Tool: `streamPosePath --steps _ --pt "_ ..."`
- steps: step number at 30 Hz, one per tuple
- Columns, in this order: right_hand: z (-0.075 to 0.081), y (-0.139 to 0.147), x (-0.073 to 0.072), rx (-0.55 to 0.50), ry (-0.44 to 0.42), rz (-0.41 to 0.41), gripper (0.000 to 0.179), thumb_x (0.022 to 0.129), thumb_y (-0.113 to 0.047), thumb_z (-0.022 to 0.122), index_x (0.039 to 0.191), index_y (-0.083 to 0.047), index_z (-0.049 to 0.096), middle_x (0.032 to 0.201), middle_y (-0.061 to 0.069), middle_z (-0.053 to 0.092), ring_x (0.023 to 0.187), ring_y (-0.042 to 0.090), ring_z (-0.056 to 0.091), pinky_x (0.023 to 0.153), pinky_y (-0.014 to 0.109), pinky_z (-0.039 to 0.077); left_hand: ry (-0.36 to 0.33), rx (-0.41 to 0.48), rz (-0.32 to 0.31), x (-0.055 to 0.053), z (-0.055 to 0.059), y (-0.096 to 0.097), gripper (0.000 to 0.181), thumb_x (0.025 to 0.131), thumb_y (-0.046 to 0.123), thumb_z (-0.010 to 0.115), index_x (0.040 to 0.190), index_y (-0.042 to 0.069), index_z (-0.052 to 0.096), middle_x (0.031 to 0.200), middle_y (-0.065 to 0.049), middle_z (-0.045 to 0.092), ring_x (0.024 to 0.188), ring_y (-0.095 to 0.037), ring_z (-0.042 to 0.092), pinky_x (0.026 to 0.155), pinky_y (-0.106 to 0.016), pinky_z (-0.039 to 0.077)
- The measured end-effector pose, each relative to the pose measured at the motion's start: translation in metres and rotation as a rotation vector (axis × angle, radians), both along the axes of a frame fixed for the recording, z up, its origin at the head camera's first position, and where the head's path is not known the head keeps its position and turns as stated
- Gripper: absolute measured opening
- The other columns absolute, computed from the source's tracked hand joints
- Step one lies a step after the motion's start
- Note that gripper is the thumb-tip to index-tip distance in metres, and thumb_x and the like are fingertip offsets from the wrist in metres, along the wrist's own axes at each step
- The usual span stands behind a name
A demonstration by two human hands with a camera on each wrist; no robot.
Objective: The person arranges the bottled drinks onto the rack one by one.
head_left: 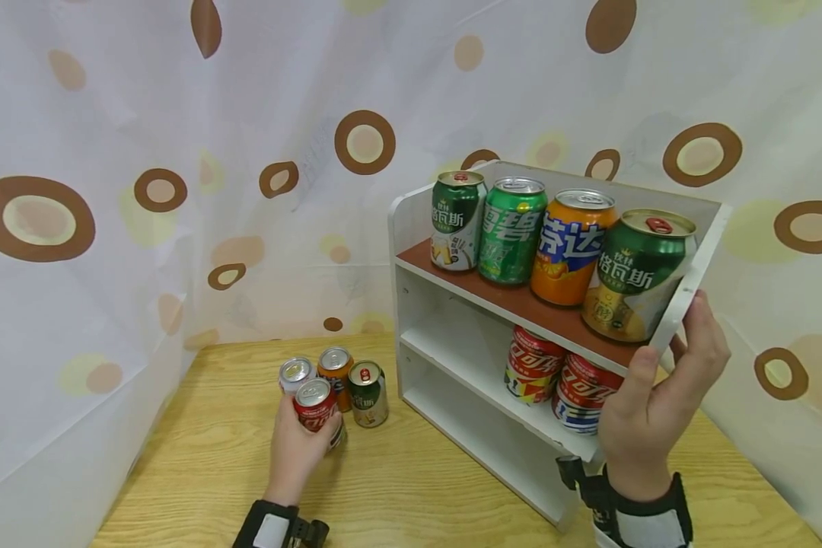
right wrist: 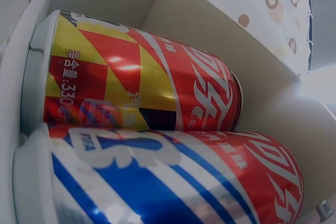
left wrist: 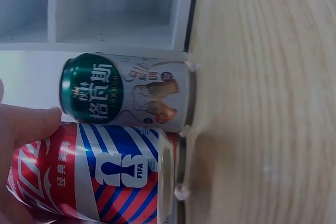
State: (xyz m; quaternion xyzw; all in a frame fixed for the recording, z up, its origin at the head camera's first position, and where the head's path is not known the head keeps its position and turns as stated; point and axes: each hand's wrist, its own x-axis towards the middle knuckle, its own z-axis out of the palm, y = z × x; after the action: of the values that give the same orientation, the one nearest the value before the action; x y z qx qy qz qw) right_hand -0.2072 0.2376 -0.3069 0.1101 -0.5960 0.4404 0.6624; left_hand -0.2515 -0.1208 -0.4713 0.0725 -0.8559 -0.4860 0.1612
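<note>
My left hand (head_left: 301, 449) grips a red cola can (head_left: 315, 403) around its side. The left wrist view shows this can (left wrist: 89, 174) with blue and white stripes, its bottom rim just off the wooden surface. Close behind it stand a silver-topped can (head_left: 297, 371), an orange can (head_left: 336, 373) and a green-and-gold kvass can (head_left: 368, 396). My right hand (head_left: 664, 403) holds the right side panel of the white shelf (head_left: 482, 339), thumb in front. On its middle level, two red cola cans (head_left: 534, 365) stand side by side, near my right wrist.
Along the shelf's brown top level stand a green-white can (head_left: 457, 221), a green can (head_left: 512, 230), an orange can (head_left: 573, 247) and a green-gold can (head_left: 637, 274). The wooden table (head_left: 199, 457) meets a patterned curtain (head_left: 267, 251) at the back and sides.
</note>
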Motion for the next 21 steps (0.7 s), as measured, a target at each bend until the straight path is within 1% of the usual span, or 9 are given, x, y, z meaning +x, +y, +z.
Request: streamPosePath --steps 7,13,16,21 --pt "-0.001 0.0 0.0 0.002 -0.006 0.001 0.063 0.105 -0.04 0.051 0.136 0.014 0.044 0.144 0.017 0.047 0.132 0.029 0.04 0.113 0.032 0.04 0.016 -0.016 -0.028 0.007 0.013 -0.001 0.079 0.088 0.021 0.082 0.147 -0.005 0.038 0.141 -0.027 0.052 0.131 -0.045 0.054 0.107 -0.064 0.046" --pt "-0.001 0.001 0.0 0.002 -0.014 -0.001 0.062 0.106 -0.039 0.051 0.136 0.014 0.044 0.145 0.017 0.047 0.132 0.028 0.04 0.115 0.033 0.04 0.027 -0.04 -0.054 0.011 0.025 0.005 0.079 0.087 0.024 0.083 0.146 -0.004 0.039 0.14 -0.025 0.052 0.13 -0.044 0.056 0.106 -0.063 0.048" --pt "-0.001 0.001 0.0 0.002 -0.017 -0.001 0.062 0.106 -0.039 0.051 0.137 0.014 0.043 0.145 0.017 0.047 0.132 0.028 0.04 0.115 0.033 0.039 0.034 -0.054 -0.058 0.012 0.03 0.008 0.079 0.087 0.025 0.083 0.145 -0.005 0.039 0.139 -0.025 0.053 0.129 -0.044 0.056 0.105 -0.063 0.049" --pt "-0.001 0.001 0.0 0.004 -0.013 0.001 0.062 0.105 -0.039 0.051 0.136 0.014 0.044 0.145 0.017 0.047 0.132 0.029 0.04 0.114 0.033 0.039 0.054 -0.056 -0.057 0.012 0.037 0.011 0.08 0.087 0.027 0.084 0.145 -0.003 0.039 0.139 -0.024 0.053 0.13 -0.043 0.056 0.105 -0.062 0.049"
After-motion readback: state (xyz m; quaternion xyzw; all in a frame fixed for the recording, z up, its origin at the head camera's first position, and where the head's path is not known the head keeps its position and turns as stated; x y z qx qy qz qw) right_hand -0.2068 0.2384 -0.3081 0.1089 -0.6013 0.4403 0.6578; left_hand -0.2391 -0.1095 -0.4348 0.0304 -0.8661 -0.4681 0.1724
